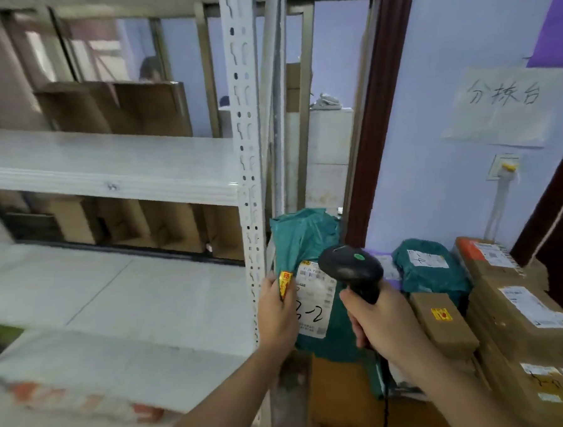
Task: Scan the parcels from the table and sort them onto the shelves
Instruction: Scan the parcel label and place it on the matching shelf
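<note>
While the left hand (pixel 276 314) grips the left edge of a teal poly-bag parcel (pixel 308 244), holding it upright just right of the white shelf upright (pixel 246 150), the right hand (pixel 378 319) is wrapped around the handle of a black barcode scanner (pixel 350 267), whose head lies over the parcel's white shipping label (pixel 317 301), hand-marked "3-2". Right of the held parcel, a second teal parcel (pixel 429 267) and stacked cardboard boxes (pixel 513 309) lie on the table. White shelves (pixel 101 164) extend left of the upright. A handwritten paper sign (pixel 503 107) hangs on the wall above the boxes.
</note>
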A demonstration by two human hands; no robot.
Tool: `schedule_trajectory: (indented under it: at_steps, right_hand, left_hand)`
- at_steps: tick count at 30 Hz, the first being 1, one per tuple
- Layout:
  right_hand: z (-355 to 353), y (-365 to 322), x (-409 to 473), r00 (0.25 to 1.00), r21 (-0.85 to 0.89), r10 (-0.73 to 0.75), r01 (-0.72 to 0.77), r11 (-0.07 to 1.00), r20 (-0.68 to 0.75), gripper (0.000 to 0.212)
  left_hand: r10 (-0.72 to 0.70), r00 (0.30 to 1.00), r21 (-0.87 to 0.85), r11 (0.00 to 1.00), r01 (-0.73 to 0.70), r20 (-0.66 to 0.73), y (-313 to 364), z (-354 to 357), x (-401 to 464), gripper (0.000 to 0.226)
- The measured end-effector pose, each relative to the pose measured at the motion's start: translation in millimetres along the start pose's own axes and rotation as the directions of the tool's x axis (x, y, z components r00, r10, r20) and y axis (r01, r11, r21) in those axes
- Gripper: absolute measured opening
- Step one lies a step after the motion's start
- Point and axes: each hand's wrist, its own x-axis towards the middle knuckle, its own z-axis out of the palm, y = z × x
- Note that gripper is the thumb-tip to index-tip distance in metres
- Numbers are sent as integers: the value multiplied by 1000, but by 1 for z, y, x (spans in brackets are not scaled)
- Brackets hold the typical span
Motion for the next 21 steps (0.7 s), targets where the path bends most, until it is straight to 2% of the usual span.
schedule_trajectory:
  at_steps: [3,10,15,21]
  right_hand:
    - [16,-25,-4,995,23,-70,69,997,68,29]
    - [101,-96,-2,947,86,-145,126,988,288,16]
    - [188,-161,4,869,128,-279,248,960,408,12]
    - [300,-236,20,805,239,-370,289,927,464,12]
  left_hand:
    - [-22,992,16,1000,24,-122,3,-47,-14,13]
    - [23,911,49,999,-3,-412,15,-190,-15,12]
    - [79,838,157,988,8,-541,13,-305,10,14]
    - [145,762,236,972,11,-632,12,-443,59,20]
